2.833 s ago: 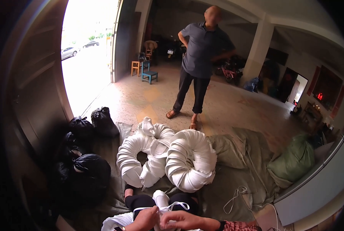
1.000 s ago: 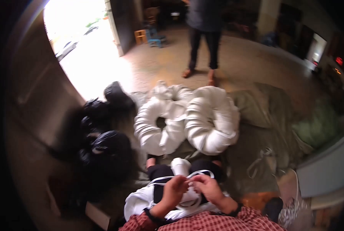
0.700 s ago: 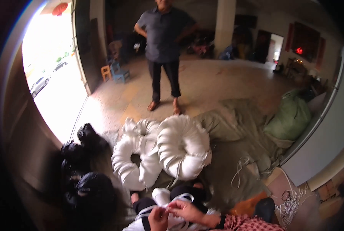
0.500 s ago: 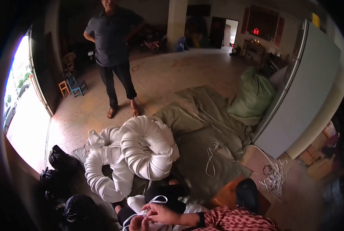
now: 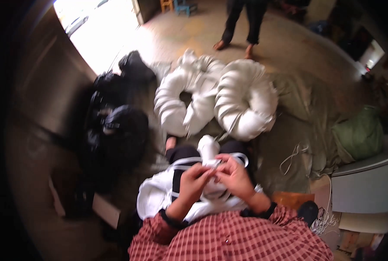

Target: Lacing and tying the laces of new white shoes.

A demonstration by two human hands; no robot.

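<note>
1. The view now tips down onto the lap, where half a second ago it took in more of the room; both hands show whole and are still fingertip to fingertip, so the close work there seems uninterrupted.
2. Knotted black plastic bags (image 5: 126, 126) crowd toward the left edge of the grey-green tarp (image 5: 285, 143).
3. Loose white cloth with narrow tape (image 5: 155, 195) lies across the lap, short of the tarp's far edge, where pleated white fabric rings (image 5: 228, 102) lie.
4. The left hand (image 5: 192, 185) is narrowed to a pinch; its contents are too small to tell.
5. The right hand (image 5: 236, 177), also pinched, meets it over the cloth.
6. Thin white cord (image 5: 291, 158) loops near the tarp's near-right corner.
</note>
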